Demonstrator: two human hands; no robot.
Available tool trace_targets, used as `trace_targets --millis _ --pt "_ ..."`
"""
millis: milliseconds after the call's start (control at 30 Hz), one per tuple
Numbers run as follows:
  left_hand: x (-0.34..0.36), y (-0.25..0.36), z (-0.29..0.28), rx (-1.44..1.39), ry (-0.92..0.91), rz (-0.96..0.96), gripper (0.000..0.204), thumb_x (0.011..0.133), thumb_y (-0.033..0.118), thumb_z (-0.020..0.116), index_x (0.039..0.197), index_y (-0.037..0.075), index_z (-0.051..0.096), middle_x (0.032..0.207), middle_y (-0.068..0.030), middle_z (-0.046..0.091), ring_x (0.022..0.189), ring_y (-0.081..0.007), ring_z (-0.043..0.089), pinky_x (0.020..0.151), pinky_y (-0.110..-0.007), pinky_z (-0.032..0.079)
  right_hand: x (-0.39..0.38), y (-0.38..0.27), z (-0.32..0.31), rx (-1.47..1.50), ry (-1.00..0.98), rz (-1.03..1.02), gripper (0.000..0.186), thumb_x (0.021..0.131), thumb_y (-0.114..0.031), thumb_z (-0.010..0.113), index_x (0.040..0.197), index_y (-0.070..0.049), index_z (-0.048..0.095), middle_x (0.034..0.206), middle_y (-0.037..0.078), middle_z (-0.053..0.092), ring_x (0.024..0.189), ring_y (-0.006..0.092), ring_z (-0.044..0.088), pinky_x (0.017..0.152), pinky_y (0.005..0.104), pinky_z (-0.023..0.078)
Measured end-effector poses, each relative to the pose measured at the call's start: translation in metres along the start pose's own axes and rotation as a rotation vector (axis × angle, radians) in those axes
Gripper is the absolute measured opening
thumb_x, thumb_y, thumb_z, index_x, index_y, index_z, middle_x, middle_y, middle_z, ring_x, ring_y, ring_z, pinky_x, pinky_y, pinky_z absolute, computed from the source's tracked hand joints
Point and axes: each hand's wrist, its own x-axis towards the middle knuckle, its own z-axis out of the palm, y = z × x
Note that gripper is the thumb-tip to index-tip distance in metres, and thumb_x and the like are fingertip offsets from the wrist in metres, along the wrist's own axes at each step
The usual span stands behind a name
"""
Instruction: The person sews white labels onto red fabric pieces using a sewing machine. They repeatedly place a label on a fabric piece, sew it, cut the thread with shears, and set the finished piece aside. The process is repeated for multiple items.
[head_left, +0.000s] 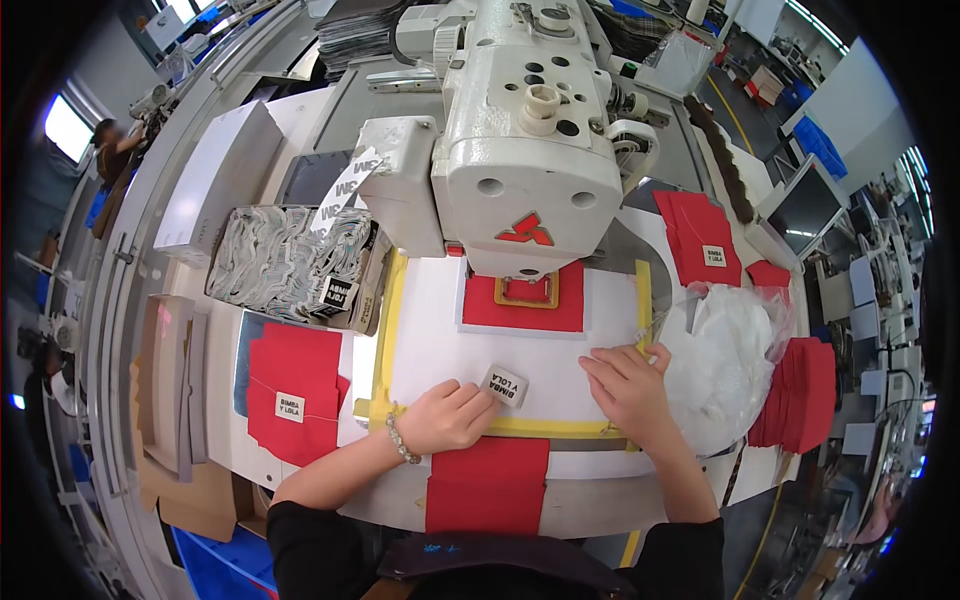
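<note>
My left hand (450,415), with a beaded bracelet at its wrist, pinches a small off-white square label (505,386) with dark lettering by its edge. The label is over the white work plate (440,340), which has yellow tape along its edges. Fingers stretched and thumb apart, my right hand (628,388) rests at the plate's right side, with no object visible in it. Beyond both hands, a red fabric piece (483,312) lies under the sewing machine (530,180), beneath a small gold clamp frame (527,304). Another red fabric piece (487,485) lies at the near edge.
At left are a box of bundled labels (280,260), a long white box (220,175) and red pieces (310,370) topped by a labelled one. To the right stand a white plastic bag (720,370), a red stack (800,395) and more red pieces (695,225).
</note>
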Motion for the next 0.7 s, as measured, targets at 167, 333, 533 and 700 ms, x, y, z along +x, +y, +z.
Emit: trace_targets --millis 167,333,533,700 --pt "0.005 -0.01 -0.01 -0.267 -0.053 -0.191 0.03 0.074 0.015 0.074 0.101 0.007 0.065 0.096 -0.0025 0.063 0.081 -0.0168 0.059 0.068 -0.03 0.045 0.001 -0.004 0.006 0.075 -0.033 -0.045 0.023 0.078 -0.013 0.072 0.101 -0.016 0.069 0.101 -0.003 0.064 0.091 0.0123 0.059 0.091 0.0422 0.028" --pt "0.024 -0.03 -0.017 -0.39 -0.135 -0.265 0.048 0.073 0.023 0.078 0.116 0.013 0.06 0.107 -0.0022 0.063 0.096 -0.0194 0.059 0.083 -0.033 0.043 0.007 -0.015 0.009 0.179 -0.072 -0.092 0.021 0.079 -0.017 0.072 0.1 -0.016 0.069 0.102 -0.004 0.065 0.092 0.0116 0.059 0.09 0.0427 0.029" --pt "0.039 -0.031 -0.011 -0.329 -0.327 -0.127 0.056 0.071 0.022 0.078 0.122 0.01 0.056 0.096 -0.0033 0.064 0.088 -0.0188 0.062 0.078 -0.032 0.046 0.014 -0.021 0.011 0.164 -0.075 -0.131 0.02 0.078 -0.018 0.073 0.098 -0.016 0.069 0.104 -0.004 0.065 0.092 0.0111 0.059 0.088 0.043 0.03" --pt "0.047 -0.01 -0.014 -0.188 -0.433 -0.508 0.05 0.077 0.023 0.071 0.122 0.007 0.057 0.071 -0.0024 0.059 0.067 -0.0191 0.063 0.067 -0.032 0.049 0.006 -0.025 0.01 0.128 -0.003 -0.038 0.017 0.077 -0.016 0.074 0.093 -0.016 0.067 0.099 -0.005 0.061 0.088 0.0099 0.057 0.082 0.0404 0.029"
